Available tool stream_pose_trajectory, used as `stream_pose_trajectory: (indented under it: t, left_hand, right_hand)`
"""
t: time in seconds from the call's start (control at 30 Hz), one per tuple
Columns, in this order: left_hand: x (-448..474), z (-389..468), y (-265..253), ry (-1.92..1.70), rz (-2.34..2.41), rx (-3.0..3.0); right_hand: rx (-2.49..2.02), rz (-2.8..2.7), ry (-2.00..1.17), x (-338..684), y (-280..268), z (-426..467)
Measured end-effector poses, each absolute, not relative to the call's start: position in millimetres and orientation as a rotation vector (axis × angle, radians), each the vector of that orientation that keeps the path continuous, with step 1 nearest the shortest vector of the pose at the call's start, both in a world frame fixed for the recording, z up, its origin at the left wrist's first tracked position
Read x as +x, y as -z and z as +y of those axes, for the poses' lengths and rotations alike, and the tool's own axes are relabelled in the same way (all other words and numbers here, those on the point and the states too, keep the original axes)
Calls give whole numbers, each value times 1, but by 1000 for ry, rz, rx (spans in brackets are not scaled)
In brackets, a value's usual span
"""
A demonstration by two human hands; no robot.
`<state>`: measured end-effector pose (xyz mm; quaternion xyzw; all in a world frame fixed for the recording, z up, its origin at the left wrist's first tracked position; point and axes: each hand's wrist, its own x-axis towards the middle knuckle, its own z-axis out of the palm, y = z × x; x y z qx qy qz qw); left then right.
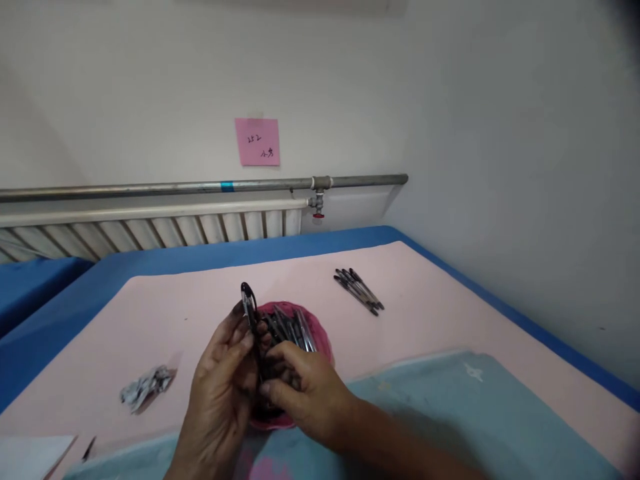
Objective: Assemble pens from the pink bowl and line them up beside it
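Note:
My left hand (225, 380) grips a black pen (249, 305) between thumb and fingers, its capped end with the clip pointing up. My right hand (305, 390) is closed at the lower end of the same pen, thumb against the curled fingers; the pen's lower part is mostly hidden there. Dark smudges mark the fingertips. Beneath both hands sits a pink basket (324, 333), holding several clear-and-black pens (293, 327). To the right on the pink sheet, several assembled-looking pens (359, 291) lie side by side, dark ends pointing away.
A crumpled grey-white wad (147, 387) lies at left, with white paper (35, 453) and a small dark piece (89, 449) nearer. A blue-green cloth (440, 400) covers the front edge. Behind the table stand a radiator (200, 229), a pipe (175, 189) and a red-handled valve (319, 215).

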<state>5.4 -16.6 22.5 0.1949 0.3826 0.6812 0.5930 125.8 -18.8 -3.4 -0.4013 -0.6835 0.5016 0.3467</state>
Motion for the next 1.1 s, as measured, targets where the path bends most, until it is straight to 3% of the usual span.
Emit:
stream_pose_trajectory:
  t: [0.17,0.27,0.37,0.57,0.77,0.83,1.0,1.1]
  left_hand:
    - [3,-15,-27,-1581,929,536]
    - [-8,-10,-27,-1566,1043,598]
    - [-19,-6,-23,-1518,1161,623]
    - [-33,-1,-15,-1461,1298,754]
    - [-38,-2,-15,-1396,1486,962]
    - [-40,-2,-14,-1337,1563,1073]
    - [-44,-2,-10,-1024,1859,1506]
    - [-39,-1,-8,-713,2032,1811]
  right_hand:
    - [-1123,-1734,-1132,144,-13,-5]
    - [-1278,-1772,-641,175,-17,23]
    - [-1745,-1996,-160,206,-5,54]
    - [-1985,-2072,-124,235,22,76]
    - [-2003,-2044,0,229,7,66]
    - [-1876,-2083,-78,222,-4,57]
    - [-1354,-2331,-980,206,-28,24]
    - [-1257,-2316,-1228,201,-34,12]
